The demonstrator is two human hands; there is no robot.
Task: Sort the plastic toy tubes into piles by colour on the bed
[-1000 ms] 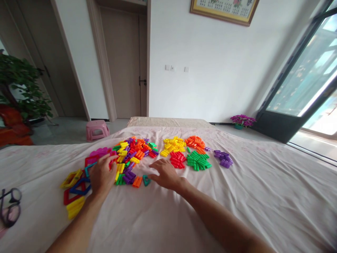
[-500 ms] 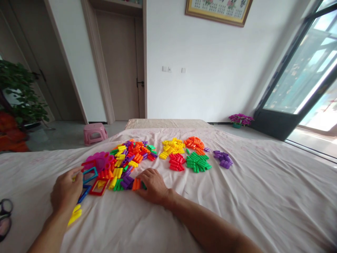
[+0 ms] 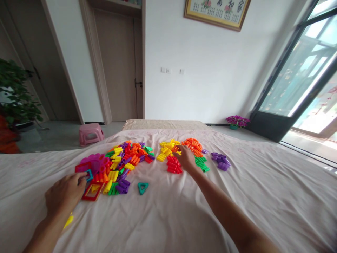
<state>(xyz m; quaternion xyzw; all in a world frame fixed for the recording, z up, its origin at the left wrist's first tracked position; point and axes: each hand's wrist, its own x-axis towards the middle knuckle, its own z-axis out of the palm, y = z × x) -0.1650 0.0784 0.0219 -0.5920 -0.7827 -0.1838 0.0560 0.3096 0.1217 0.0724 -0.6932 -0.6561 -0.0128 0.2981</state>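
Observation:
My right hand (image 3: 186, 158) is over the sorted piles, its fingers closed on an orange plastic tube piece (image 3: 174, 149). Just beneath and around it are a yellow pile (image 3: 165, 151), a red pile (image 3: 174, 165), an orange pile (image 3: 192, 144) and a green pile (image 3: 202, 164), partly hidden by the hand. At the left, my left hand (image 3: 67, 189) has its fingers curled on a blue plastic frame (image 3: 89, 175). Touching distance away lie a red square frame (image 3: 93, 191) and a magenta scalloped piece (image 3: 94, 164). A mixed heap of tube pieces (image 3: 131, 156) spreads beyond.
A teal triangle frame (image 3: 143, 188) rests alone on the pale cloth (image 3: 168, 218). Purple pieces (image 3: 221, 161) sit at the right. Something yellow (image 3: 68, 221) shows beside my left forearm. A pink stool (image 3: 91, 134) stands past the cloth.
My right hand has moved right and away from me with the orange piece, uncovering the teal triangle. My left hand has shifted slightly left and down and covers more of the blue frame.

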